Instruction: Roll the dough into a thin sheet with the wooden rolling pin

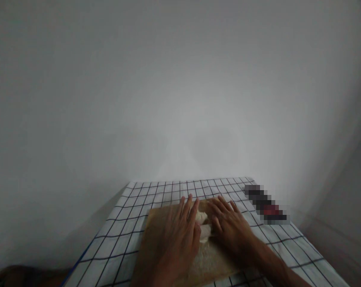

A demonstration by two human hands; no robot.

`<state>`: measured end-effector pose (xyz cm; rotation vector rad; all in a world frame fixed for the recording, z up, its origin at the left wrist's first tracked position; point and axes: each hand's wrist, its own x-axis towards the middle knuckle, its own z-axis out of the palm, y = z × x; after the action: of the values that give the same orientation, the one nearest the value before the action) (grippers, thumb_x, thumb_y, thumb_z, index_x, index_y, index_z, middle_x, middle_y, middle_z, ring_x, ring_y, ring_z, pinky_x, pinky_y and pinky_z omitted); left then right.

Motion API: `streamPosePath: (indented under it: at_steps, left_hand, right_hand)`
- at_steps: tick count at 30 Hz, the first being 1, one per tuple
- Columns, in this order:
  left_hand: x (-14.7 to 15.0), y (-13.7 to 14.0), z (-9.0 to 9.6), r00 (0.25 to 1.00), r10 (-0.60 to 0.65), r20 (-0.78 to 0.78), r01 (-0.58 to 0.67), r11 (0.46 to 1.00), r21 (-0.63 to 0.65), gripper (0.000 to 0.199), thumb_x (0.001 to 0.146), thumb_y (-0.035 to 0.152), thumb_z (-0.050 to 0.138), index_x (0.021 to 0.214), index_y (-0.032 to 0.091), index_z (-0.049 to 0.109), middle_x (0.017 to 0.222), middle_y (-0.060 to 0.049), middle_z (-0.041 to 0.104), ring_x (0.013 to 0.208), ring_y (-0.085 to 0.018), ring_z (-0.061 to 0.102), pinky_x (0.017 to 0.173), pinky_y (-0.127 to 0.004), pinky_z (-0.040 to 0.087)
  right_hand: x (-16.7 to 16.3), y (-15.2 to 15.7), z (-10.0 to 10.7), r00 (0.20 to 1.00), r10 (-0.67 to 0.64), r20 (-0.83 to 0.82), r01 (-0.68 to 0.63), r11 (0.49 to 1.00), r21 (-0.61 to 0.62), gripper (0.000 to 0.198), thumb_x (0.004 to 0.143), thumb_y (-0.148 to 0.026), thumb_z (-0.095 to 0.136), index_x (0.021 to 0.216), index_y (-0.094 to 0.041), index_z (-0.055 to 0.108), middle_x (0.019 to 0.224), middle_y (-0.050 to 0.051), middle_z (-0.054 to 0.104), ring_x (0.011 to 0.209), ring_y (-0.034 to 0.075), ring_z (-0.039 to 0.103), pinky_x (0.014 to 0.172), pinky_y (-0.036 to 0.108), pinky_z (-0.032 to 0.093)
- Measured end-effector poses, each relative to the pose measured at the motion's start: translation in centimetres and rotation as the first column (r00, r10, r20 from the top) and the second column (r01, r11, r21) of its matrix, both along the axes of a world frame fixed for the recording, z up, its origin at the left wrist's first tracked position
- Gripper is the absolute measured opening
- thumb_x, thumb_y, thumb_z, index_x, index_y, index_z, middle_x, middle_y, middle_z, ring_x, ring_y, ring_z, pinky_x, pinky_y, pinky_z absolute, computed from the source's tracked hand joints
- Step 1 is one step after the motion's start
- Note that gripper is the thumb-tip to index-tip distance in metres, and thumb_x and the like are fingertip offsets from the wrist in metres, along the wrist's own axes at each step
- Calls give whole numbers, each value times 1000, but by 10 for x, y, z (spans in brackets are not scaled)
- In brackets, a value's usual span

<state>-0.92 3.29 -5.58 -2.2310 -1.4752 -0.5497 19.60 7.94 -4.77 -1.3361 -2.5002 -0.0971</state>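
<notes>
A pale, floury piece of dough (201, 217) lies on a thin brown board (156, 223), showing in the gap between my hands. Just nearer to me is a whitish cylinder (205, 232), which looks like a rolling pin, though its ends are hidden under my hands. My left hand (183, 235) rests palm down over the cylinder's left side, fingers stretched forward and apart. Over its right side lies my right hand (231, 227), also palm down with fingers extended. Loose flour (208, 255) dusts the board in front of the cylinder.
A white tablecloth with dark grid lines (120, 227) covers the table under the board. At the right edge sits a pixelated dark and red object (265, 205). A plain pale wall (180, 99) stands behind the table. Something dark (22, 276) shows at lower left.
</notes>
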Motion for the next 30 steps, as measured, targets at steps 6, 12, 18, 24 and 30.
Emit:
streamPosePath:
  at_steps: [6,12,18,24,30]
  left_hand:
    - [-4,-11,4,1000,-20,-18,19,1000,-9,59,100,29,36,155,20,19,163,-5,17,149,-25,16,117,-45,29]
    - [-4,-21,2,999,-47,-25,49,996,79,61,98,29,38,155,19,19,161,-7,23,148,-26,21,115,-46,32]
    - [-7,-32,1,996,-69,-49,75,987,140,63,97,29,39,156,16,18,159,-8,27,147,-27,24,117,-48,29]
    - [-8,-35,2,996,-71,-50,76,991,114,64,98,32,40,156,19,16,159,-8,26,147,-27,25,116,-48,32]
    - [-5,-18,5,997,-69,24,71,995,-76,62,98,27,34,155,15,14,158,-12,26,145,-26,28,113,-48,39]
  right_hand:
    - [2,-12,-6,999,-40,18,40,999,0,54,103,-38,22,153,-20,31,158,4,31,147,29,19,116,59,24]
    - [0,-28,-7,996,-87,0,87,996,-12,55,102,-42,24,152,-20,32,158,3,30,147,30,20,117,56,25]
    - [2,-43,-20,995,-97,-23,98,994,39,54,102,-40,27,154,-24,27,158,0,29,147,28,22,117,55,25]
    - [2,-51,-15,996,-89,-18,89,996,1,53,103,-37,22,153,-22,31,157,0,32,146,27,24,118,55,25]
    - [0,-25,3,998,-59,-11,58,997,-48,51,102,-38,25,149,-24,39,155,4,38,146,28,25,117,56,22]
